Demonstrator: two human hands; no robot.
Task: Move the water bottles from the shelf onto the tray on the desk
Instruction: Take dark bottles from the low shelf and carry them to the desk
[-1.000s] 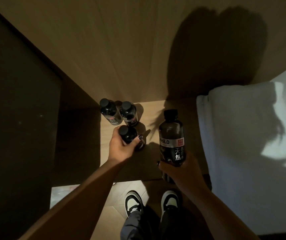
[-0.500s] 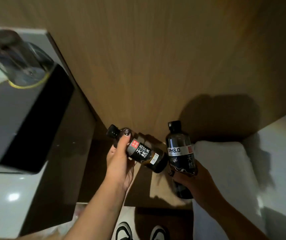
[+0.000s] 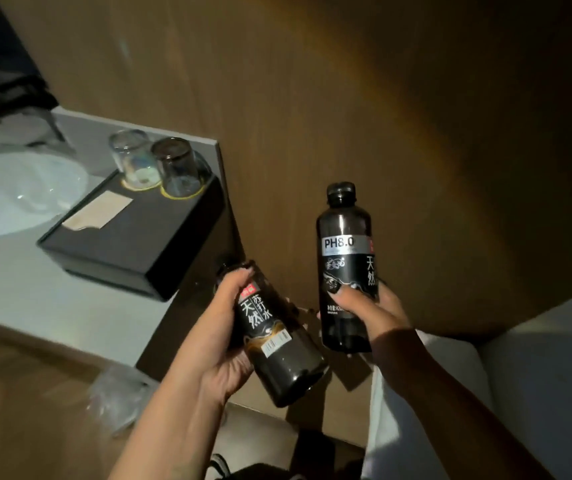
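I hold two dark water bottles in the air in front of a wooden wall. My left hand (image 3: pixel 220 336) grips one bottle (image 3: pixel 277 344) tilted, its cap end up-left and hidden behind my fingers. My right hand (image 3: pixel 371 311) grips the other bottle (image 3: pixel 346 258) upright, its "PH8.0" label facing me. The black tray (image 3: pixel 139 233) sits up-left on the pale desk (image 3: pixel 45 303), a short way from my left hand. The shelf is out of view.
Two upturned glasses (image 3: pixel 160 168) stand at the tray's far end, and a paper card (image 3: pixel 99 211) lies on the tray. A white basin (image 3: pixel 18 192) is at the left. White bedding (image 3: pixel 537 386) fills the lower right. A clear plastic bag (image 3: pixel 118 396) lies on the floor.
My left hand lifted a bottle off the low shelf. Both bottles rose and my view swung left and up, bringing the desk, tray and glasses into sight; the shelf dropped out of view.
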